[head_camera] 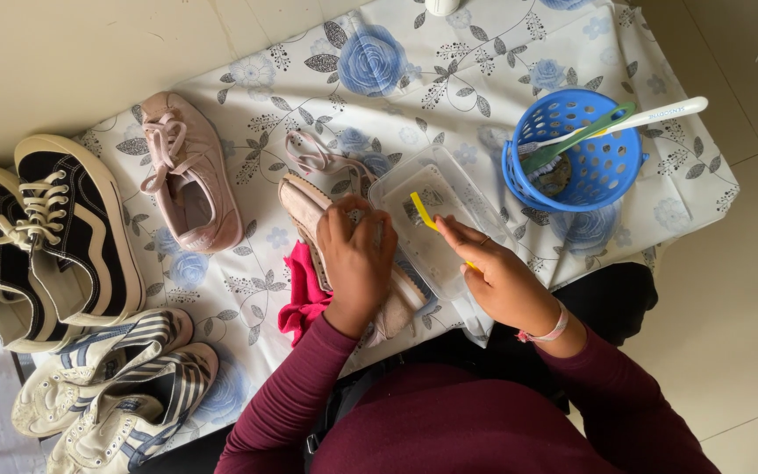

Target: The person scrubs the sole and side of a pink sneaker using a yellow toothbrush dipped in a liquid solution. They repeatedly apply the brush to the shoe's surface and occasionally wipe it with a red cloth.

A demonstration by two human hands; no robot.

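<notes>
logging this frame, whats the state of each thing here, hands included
left hand: pressed down on the pink shoe, gripping it
pink shoe: on its side under that hand
right hand: shut on the yellow brush
yellow brush: tip over the clear tub
clear tub: open, no lid
other pink shoe: upright, laced
blue basket: upright, brushes inside
red cloth: crumpled beneath the shoe

A blue basket [608, 180] and black sneakers [41, 241] sit aside.
</notes>
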